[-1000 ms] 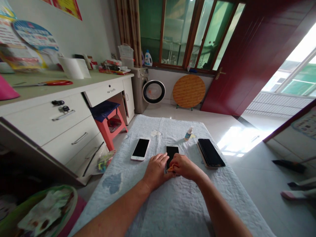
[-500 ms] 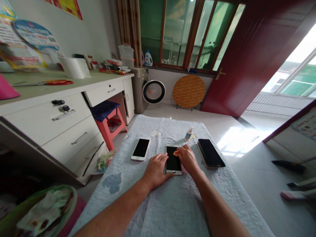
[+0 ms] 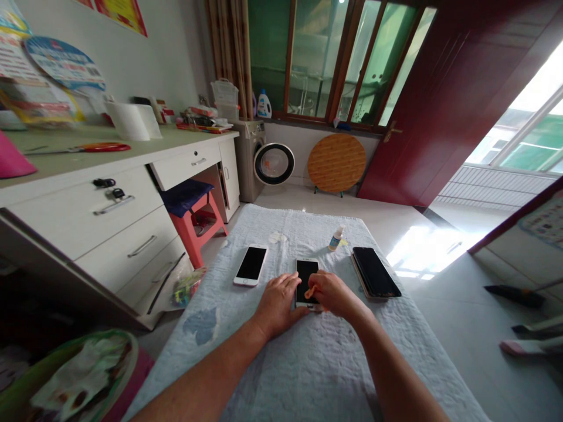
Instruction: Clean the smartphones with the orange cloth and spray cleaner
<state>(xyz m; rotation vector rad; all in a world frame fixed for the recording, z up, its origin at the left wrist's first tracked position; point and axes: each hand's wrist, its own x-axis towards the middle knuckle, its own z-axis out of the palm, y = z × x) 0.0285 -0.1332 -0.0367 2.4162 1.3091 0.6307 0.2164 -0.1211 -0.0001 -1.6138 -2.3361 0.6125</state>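
A white phone with a dark screen (image 3: 307, 272) lies in the middle of the cloth-covered table (image 3: 281, 225). My left hand (image 3: 280, 305) rests along its left edge, fingertips on the rim and thumb at the bottom, not wrapped round anything. Pinched in my right hand (image 3: 333, 293) is a small orange cloth (image 3: 311, 291), which touches the lower part of the screen. Another white phone (image 3: 251, 265) lies to the left. On the right is a black phone in an open case (image 3: 376, 272). A small spray bottle (image 3: 336, 238) stands behind my right hand.
Left of the table are a red stool (image 3: 197, 225), a white desk (image 3: 118, 217) with scissors (image 3: 103, 147) and a paper roll (image 3: 132, 120), and a waste bin (image 3: 143, 363). A washing machine (image 3: 248, 164) with its door open stands beyond.
My right hand has moved down along the phone with the orange cloth, from the upper part of the screen to the lower part. My left hand has stayed in place.
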